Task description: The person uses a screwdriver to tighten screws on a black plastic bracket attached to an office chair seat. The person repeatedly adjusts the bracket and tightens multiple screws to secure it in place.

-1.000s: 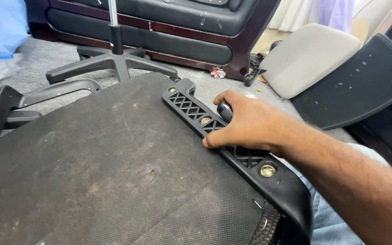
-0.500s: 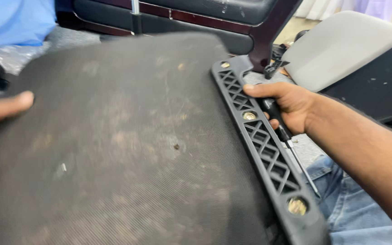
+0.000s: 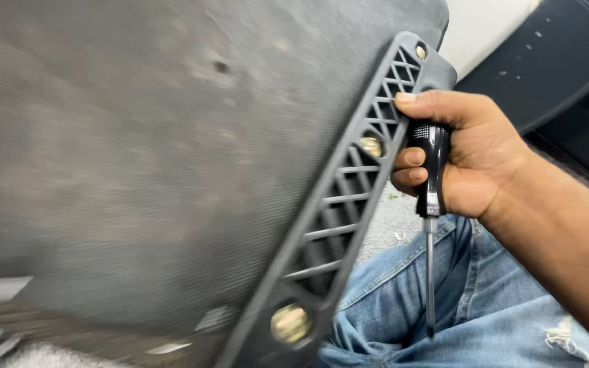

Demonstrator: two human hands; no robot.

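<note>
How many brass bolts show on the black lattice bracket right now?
3: one at the bracket's top corner, one mid-rail beside the right hand, one at the bottom. Others may be hidden.

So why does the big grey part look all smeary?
In the head view, the grey seat panel is smeared by motion blur, worst at the left and bottom; the right hand and screwdriver look sharp, with a small glare on its black handle.

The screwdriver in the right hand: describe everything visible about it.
The screwdriver has a glossy black handle with a ribbed band near its top and a pale metal collar where a thin steel shaft leaves it. It hangs almost upright, tip down over a leg in blue jeans. The right hand wraps the handle, pressing it beside the dark latticed plastic bracket. The tip's shape is too small to tell.
</note>
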